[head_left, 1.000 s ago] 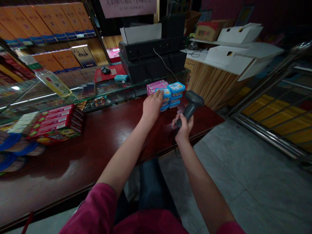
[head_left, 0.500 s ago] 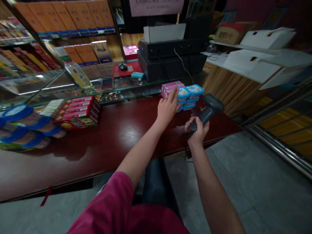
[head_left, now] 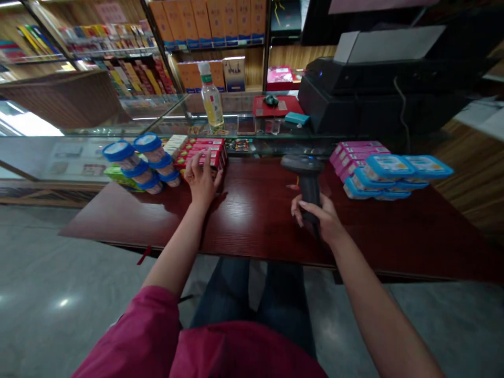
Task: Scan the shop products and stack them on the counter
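**Head view.** The left hand (head_left: 202, 179) is laid on the near end of the stack of red boxes (head_left: 205, 149), fingers spread and flat — nothing is clasped. The right hand (head_left: 318, 216) is closed round the grip of the barcode scanner (head_left: 305, 176), whose head is aimed away across the wooden counter (head_left: 255, 215). The stack stands at the counter's far edge, just beside the blue-lidded tubs (head_left: 136, 160); the pink boxes (head_left: 354, 152) lie well apart to the right. If a box is to be lifted, it is best pinched by its long edges — so the tubs are not nudged — and its code turned squarely toward the scanner head.
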The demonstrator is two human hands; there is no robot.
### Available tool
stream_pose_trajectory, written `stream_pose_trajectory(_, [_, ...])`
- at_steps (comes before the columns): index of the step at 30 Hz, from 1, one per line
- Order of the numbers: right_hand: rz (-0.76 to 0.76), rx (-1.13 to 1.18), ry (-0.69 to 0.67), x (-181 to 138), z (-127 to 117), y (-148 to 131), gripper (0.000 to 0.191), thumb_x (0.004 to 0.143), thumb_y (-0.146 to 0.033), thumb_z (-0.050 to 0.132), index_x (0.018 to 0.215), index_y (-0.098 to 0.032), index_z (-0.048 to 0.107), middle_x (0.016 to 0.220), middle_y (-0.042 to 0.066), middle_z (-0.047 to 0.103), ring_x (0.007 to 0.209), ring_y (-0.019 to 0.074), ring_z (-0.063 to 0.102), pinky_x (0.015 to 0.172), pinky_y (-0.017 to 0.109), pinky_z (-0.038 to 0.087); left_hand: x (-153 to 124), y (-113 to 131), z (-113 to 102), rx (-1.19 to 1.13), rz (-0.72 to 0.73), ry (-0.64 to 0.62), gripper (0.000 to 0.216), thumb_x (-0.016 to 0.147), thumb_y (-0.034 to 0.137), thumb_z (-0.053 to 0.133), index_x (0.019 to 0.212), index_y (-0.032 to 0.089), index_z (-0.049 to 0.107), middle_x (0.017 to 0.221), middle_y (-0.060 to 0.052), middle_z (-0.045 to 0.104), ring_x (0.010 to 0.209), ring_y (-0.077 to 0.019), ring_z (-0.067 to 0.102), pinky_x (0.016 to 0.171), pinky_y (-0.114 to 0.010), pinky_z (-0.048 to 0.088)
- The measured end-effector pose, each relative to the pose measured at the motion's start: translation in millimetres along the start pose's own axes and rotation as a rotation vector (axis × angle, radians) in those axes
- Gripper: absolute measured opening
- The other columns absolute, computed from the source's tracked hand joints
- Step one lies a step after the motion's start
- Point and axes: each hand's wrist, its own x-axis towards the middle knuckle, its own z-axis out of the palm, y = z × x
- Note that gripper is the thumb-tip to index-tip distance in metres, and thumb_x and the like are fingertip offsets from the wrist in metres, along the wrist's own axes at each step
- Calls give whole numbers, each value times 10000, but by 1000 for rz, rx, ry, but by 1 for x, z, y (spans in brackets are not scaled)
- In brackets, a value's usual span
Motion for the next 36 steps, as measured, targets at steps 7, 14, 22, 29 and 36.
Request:
stream_pose_trajectory(7, [93,56,-162,59,41,39,341,858,-432,792,1057,-196,648,822,39,778,460,135,589,406,267,441,1,-57,-33,45,104,-123,760,948,404,756,1661,318,506,1779,-148,418,1693,-445,241,1317,-686,156])
stream_pose_trajectory(14, [143,128,-77,56,34,45,290,838,-437,790,936,-204,649,765,26,714,448,124,527,372,259,404,-1,-59,-29,-51,339,-139,569,979,375,749,1536,376,631,1605,-105,624,1557,-397,457,1243,-577,268])
stream_pose_trajectory(22, [147,178,25,56,25,34,300,844,-475,766,754,-209,660,620,-1,546,458,109,425,424,258,380,-9,-49,-26,-197,333,4,480,935,359,805,1397,296,691,1342,-97,704,1297,-318,635,1149,-498,443])
stream_pose_trajectory(29, [155,213,19,48,32,22,277,791,-450,799,839,-221,651,682,-15,564,455,102,418,416,264,349,-10,-43,-16,-448,380,41,413,916,266,792,1303,263,647,1307,-74,740,1242,-260,698,1127,-441,552])
stream_pose_trajectory(36, [194,211,-18,43,36,18,357,762,-482,822,964,-235,662,675,-32,562,442,116,397,397,279,311,-11,-43,-15,-472,352,40,400,925,329,816,1282,248,655,1306,-90,746,1252,-268,706,1142,-456,556])
